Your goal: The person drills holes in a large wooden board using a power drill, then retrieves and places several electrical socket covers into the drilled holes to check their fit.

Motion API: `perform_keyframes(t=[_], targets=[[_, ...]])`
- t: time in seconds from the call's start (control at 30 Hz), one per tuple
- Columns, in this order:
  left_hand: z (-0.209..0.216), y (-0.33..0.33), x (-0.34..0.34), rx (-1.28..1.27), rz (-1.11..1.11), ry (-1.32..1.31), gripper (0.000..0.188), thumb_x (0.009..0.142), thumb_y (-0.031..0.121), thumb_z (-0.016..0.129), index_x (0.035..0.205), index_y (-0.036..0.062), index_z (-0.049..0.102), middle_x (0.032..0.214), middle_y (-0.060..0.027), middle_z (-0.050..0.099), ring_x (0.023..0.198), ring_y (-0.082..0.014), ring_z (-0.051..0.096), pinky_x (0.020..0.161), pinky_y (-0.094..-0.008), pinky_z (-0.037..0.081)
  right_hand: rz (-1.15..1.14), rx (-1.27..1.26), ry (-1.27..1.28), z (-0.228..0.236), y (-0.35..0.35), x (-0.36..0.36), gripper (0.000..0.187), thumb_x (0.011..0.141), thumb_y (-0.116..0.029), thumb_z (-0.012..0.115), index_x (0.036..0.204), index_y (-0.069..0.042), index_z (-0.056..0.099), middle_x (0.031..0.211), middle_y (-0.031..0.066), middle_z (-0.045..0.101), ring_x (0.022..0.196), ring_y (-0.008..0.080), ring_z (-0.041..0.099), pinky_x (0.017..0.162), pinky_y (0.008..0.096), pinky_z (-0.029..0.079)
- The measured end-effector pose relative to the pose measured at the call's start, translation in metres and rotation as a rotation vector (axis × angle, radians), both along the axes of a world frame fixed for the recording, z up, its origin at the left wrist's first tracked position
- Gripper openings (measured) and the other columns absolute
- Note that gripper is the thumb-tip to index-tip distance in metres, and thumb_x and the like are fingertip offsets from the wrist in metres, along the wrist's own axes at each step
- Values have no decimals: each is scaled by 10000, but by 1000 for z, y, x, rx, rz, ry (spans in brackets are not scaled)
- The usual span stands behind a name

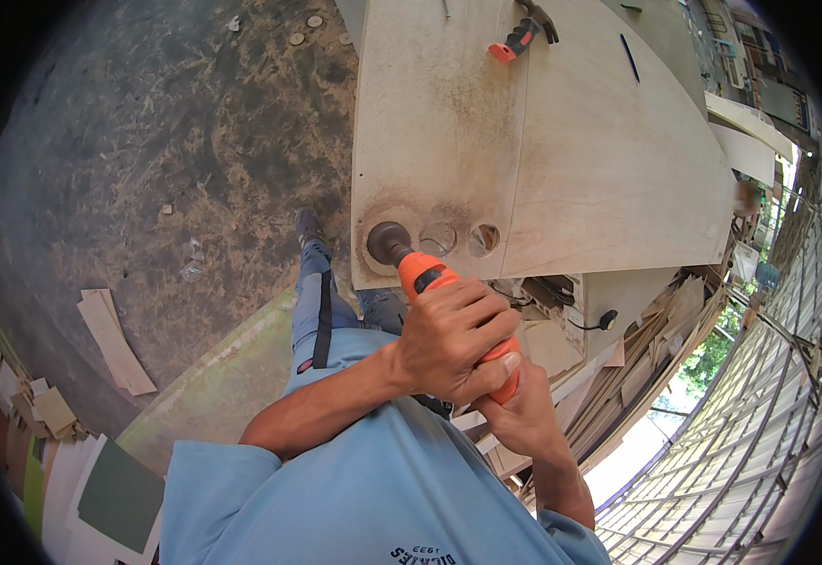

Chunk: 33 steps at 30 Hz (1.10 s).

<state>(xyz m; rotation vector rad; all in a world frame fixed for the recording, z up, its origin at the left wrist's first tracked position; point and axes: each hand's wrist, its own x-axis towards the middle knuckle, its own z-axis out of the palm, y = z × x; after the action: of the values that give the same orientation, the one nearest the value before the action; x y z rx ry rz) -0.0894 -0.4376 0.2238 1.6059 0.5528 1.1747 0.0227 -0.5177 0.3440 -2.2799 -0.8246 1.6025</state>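
An orange power drill (pixel 423 271) is gripped in both my hands. My left hand (pixel 453 341) wraps around its body from above, fingers closed. Behind it, my right hand (pixel 522 410) is closed around the rear of the drill, which the hands partly hide. The dark round hole saw (pixel 389 243) on its front end meets the plywood sheet (pixel 609 179) near the sheet's near-left corner. Sawdust rings that spot. To its right are two round cuts, a nearer one (pixel 437 239) and a farther one (pixel 483 240). I cannot tell whether the saw is turning.
On the sheet lie a claw hammer (pixel 522 36) with a red-and-black handle and a dark pen (pixel 629 58). A yellow-and-black tape measure (pixel 607 321) sits on a lower board. Wood offcuts (pixel 651 344) are stacked at right. A loose board piece (pixel 114 341) lies on the dusty floor.
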Motion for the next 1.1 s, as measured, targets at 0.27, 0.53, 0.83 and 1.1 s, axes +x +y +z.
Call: perform_keyframes(t=[0.27, 0.53, 0.83, 1.1], targets=[[1, 1, 4, -3, 6, 20, 300, 780, 294, 680, 873, 9, 670, 794, -127, 658, 699, -306, 623, 668, -422, 526, -4, 5, 37, -2, -1, 5, 277, 849, -42, 787, 1081, 22, 650, 897, 27, 681, 827, 94, 602, 725, 304, 523], [1, 1, 8, 5, -3, 46, 304, 781, 307, 674, 858, 14, 663, 778, -125, 643, 691, -310, 612, 665, -425, 518, 8, 19, 49, -7, -4, 12, 247, 858, -6, 745, 1084, 20, 648, 922, 27, 681, 837, 94, 614, 724, 301, 527], [1, -3, 10, 14, -27, 68, 313, 775, 312, 679, 866, 13, 664, 783, -129, 644, 715, -316, 629, 681, -432, 531, -12, 19, 68, -13, -15, 13, 346, 883, -51, 751, 1200, 24, 634, 990, 87, 708, 899, 148, 649, 812, 333, 547], [2, -4, 6, 2, -67, 72, 310, 776, 304, 685, 878, 11, 670, 799, -134, 654, 719, -317, 642, 707, -432, 546, -71, -5, 83, -8, -13, 5, 344, 878, -55, 760, 1188, 27, 635, 1001, 79, 716, 906, 147, 652, 829, 328, 548]])
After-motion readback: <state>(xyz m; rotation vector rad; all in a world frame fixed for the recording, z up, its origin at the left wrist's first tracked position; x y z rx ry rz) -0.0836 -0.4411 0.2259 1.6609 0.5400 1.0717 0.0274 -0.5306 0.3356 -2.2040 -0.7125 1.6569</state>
